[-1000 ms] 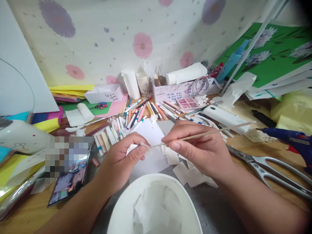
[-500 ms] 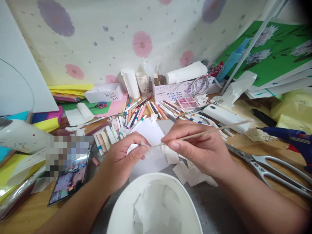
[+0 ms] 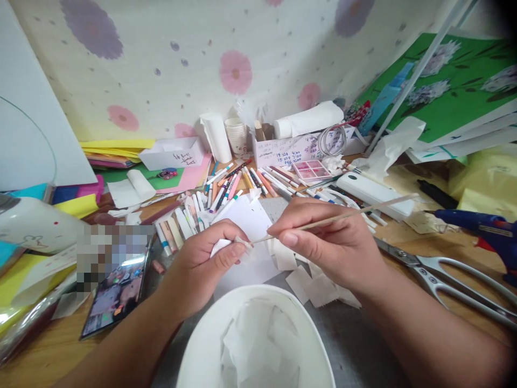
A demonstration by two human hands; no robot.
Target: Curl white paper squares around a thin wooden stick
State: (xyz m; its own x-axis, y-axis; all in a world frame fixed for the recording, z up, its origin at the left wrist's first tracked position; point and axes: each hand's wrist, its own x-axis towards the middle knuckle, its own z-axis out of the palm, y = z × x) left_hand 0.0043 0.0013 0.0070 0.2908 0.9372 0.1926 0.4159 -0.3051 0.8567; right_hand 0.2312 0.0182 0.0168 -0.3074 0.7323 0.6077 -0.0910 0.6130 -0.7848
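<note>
Head: stick point(image 3: 338, 217) in right hand point(image 3: 325, 245), tip at tissue point(image 3: 247, 247) in left hand point(image 3: 208, 264).

Apparently "4:00", "7:00" on white box point(image 3: 283, 151)

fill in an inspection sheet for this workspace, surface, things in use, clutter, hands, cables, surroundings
surface: wooden table, with a dark grey mat showing beside the white tub
things in use: white tissue, with the tip of a thin stick at its edge
clutter: markers heaped mid-table, phone on the left, scissors and glue gun on the right
hands: left hand pinches the tissue, right hand grips the stick in its fingers
cables: none plainly seen; a pale coil, wire or cord unclear, by the handwritten-on white box
surroundings: flower-print backdrop behind
</note>
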